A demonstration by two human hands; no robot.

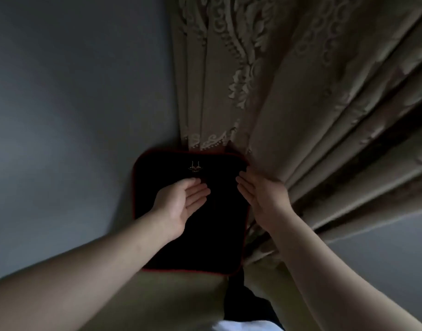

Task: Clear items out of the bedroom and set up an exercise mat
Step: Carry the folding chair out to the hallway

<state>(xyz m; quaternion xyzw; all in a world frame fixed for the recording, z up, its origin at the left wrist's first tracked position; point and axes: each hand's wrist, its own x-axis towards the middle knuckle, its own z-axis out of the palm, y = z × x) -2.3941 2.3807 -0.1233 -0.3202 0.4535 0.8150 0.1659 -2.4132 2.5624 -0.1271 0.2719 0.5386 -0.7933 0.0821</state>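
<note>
**Two flat hands facing each other over a black mat by the curtain**

A small black rectangular fabric mat with rounded corners and thin red edging (200, 235) is lying in the middle of the head view, against a plain grey surface (62, 115) that is filling the whole 9 o'clock side. A tiny pale emblem (195, 167) is showing near the mat's 12 o'clock edge.

The left hand (181, 204) is reaching in from 7 o'clock and sitting over the mat's upper left part. Its fingers are lying straight and together, pointing toward 2 o'clock, with the palm turned toward the other hand. It is gripping nothing.

The right hand (262, 199) is coming in from 5 o'clock and sitting at the mat's 3 o'clock edge. Its fingers are also straight and together, pointing toward 10 o'clock, with the palm facing the left hand. It too is holding nothing. A strip of bare mat is showing between the two sets of fingertips, just below the emblem. Whether either hand is actually touching the mat cannot be told.

A heavy beige pleated curtain with a raised floral pattern (300, 91) is hanging from 12 o'clock to 3 o'clock, its folds gathering at the mat's top right corner and brushing the back of the right hand. Olive cloth (169, 302) is meeting the mat's 6 o'clock edge.
</note>
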